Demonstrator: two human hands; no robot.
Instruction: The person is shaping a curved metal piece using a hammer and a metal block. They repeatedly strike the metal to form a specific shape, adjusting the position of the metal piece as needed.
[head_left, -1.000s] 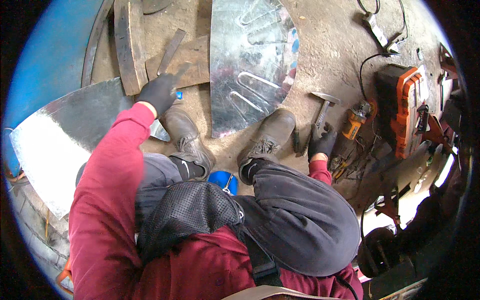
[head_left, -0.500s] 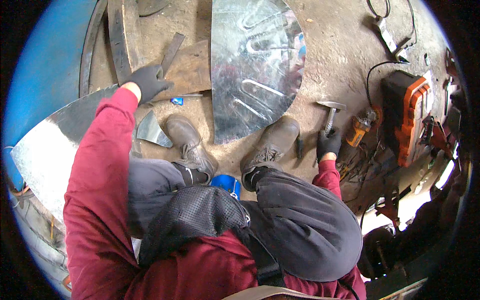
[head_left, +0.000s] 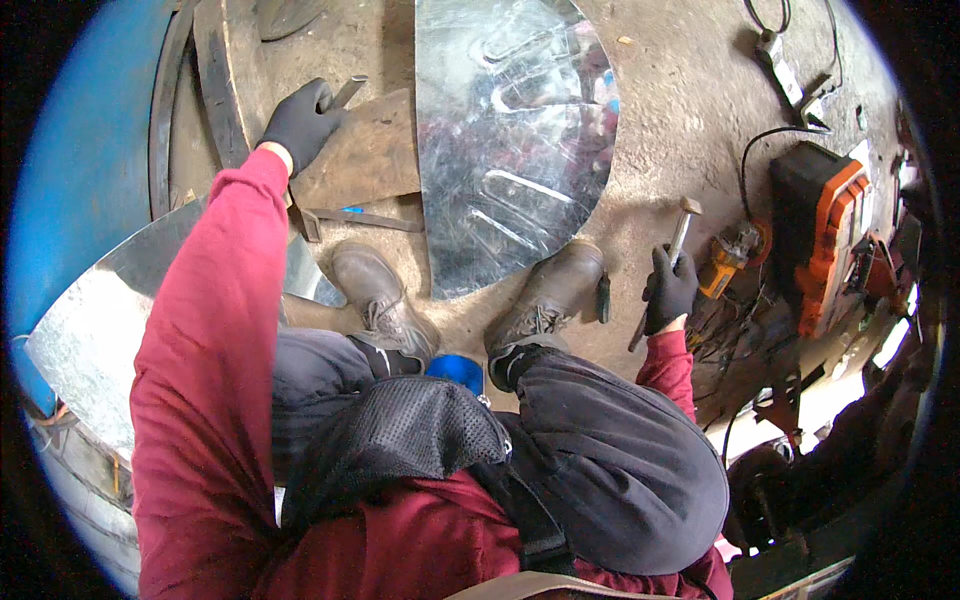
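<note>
My left hand (head_left: 305, 128), in a dark glove, grips a flat metal strip (head_left: 348, 91) above a wooden board (head_left: 355, 165). My right hand (head_left: 668, 298), gloved too, holds a hammer (head_left: 681, 228) beside my right boot, its head now tipped up off the floor. Between my hands a curved-edged galvanized sheet (head_left: 510, 110) with raised looped shapes lies on the floor. A second shiny sheet (head_left: 80, 355) lies at the left, partly behind my left arm. A thin bar (head_left: 375, 219) and a small blue item (head_left: 350, 209) lie below the board.
At the right are an orange-and-black toolbox (head_left: 820, 225), a yellow angle grinder (head_left: 718, 272) and a power strip (head_left: 777, 70) with cables. A blue panel (head_left: 75, 180) and timber pieces (head_left: 215, 70) are at the left. A blue container (head_left: 455, 370) sits between my boots (head_left: 545, 285).
My left hand has risen toward the back and taken hold of the metal strip. My right hand has lifted the hammer, turning its head. The view has shifted slightly.
</note>
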